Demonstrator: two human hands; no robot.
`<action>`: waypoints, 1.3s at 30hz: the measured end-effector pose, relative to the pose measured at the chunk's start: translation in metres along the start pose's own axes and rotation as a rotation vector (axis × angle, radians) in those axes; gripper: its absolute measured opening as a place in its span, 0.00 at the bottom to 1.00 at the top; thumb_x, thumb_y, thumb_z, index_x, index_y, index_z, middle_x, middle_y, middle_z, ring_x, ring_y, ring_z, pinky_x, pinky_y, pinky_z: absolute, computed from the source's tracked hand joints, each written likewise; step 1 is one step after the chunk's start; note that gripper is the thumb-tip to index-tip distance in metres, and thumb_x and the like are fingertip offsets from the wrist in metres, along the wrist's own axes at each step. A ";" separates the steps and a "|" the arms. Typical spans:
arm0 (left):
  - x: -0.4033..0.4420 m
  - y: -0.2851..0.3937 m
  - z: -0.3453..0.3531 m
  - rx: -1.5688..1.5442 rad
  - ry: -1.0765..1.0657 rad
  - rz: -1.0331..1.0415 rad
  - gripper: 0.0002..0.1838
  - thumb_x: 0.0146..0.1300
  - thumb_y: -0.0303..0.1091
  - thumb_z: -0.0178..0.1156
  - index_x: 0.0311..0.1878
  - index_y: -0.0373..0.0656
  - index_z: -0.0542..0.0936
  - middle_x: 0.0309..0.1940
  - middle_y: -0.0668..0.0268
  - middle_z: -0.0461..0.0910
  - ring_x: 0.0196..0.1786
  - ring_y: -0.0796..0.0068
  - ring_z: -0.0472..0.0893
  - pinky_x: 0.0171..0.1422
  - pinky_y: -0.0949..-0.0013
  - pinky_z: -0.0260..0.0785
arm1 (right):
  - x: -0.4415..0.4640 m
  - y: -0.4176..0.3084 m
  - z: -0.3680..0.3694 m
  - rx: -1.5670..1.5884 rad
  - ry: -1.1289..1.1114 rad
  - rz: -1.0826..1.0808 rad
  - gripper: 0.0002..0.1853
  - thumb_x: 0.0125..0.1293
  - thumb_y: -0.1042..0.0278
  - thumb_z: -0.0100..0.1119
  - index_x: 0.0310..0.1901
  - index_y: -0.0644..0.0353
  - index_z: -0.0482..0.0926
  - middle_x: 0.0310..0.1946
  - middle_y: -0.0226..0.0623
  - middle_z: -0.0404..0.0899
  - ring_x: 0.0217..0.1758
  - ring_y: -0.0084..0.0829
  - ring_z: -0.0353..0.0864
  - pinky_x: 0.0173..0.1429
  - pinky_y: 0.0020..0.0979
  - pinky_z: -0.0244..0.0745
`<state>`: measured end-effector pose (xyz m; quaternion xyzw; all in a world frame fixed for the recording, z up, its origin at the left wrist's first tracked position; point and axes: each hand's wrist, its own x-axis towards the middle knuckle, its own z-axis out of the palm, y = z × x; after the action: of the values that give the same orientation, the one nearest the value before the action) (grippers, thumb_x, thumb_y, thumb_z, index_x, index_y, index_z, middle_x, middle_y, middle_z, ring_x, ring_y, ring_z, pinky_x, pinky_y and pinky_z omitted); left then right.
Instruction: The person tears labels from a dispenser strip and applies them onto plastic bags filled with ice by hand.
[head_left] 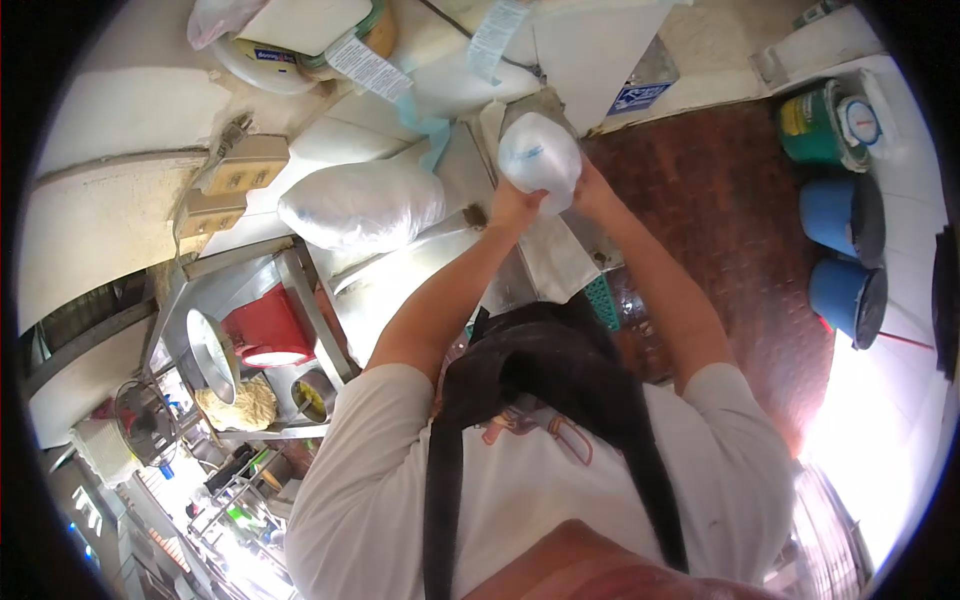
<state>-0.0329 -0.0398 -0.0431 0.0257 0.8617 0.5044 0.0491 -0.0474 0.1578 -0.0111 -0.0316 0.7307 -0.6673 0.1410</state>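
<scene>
Between my two hands is a rounded, translucent white plastic bag [540,158] with a small blue mark on it. My left hand [516,207] grips its lower left side, the thumb lying over the plastic. On the right side my right hand [592,190] holds the bag, its fingers partly hidden behind it. A larger, full whitish plastic bag [365,207] lies on the counter to the left of my hands. Below the held bag, a pale cloth or sheet [556,262] hangs over the edge.
Two blue buckets [832,215] and a green bucket [808,125] stand by the right wall on the red-brown floor [700,200]. At the left, a metal shelf [300,290] holds a red container [268,325] and a metal bowl [210,350]. Printed paper strips [368,68] hang above.
</scene>
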 end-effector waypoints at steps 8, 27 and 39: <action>-0.035 0.087 -0.068 -0.181 -0.067 -0.239 0.40 0.56 0.22 0.69 0.72 0.38 0.64 0.68 0.53 0.72 0.68 0.60 0.75 0.68 0.61 0.71 | -0.011 -0.055 -0.046 -0.550 -0.033 -0.160 0.32 0.58 0.76 0.67 0.66 0.60 0.73 0.59 0.48 0.81 0.63 0.44 0.80 0.69 0.38 0.73; 0.031 0.155 -0.231 0.033 0.597 0.079 0.10 0.64 0.34 0.67 0.44 0.39 0.84 0.41 0.55 0.85 0.54 0.53 0.80 0.64 0.58 0.69 | 0.065 -0.276 0.137 -0.446 0.171 -0.689 0.14 0.64 0.78 0.58 0.49 0.58 0.84 0.47 0.39 0.84 0.50 0.46 0.82 0.54 0.42 0.78; -0.027 0.201 -0.239 -0.027 0.461 0.131 0.12 0.67 0.28 0.66 0.52 0.35 0.83 0.43 0.57 0.87 0.45 0.71 0.84 0.53 0.68 0.74 | 0.029 -0.291 0.128 -0.561 0.226 -0.881 0.13 0.58 0.69 0.70 0.46 0.55 0.85 0.43 0.35 0.81 0.48 0.43 0.77 0.54 0.40 0.74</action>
<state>-0.0336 -0.1510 0.2501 -0.0348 0.8397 0.5106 -0.1815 -0.0847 -0.0039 0.2612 -0.2998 0.8091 -0.4416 -0.2461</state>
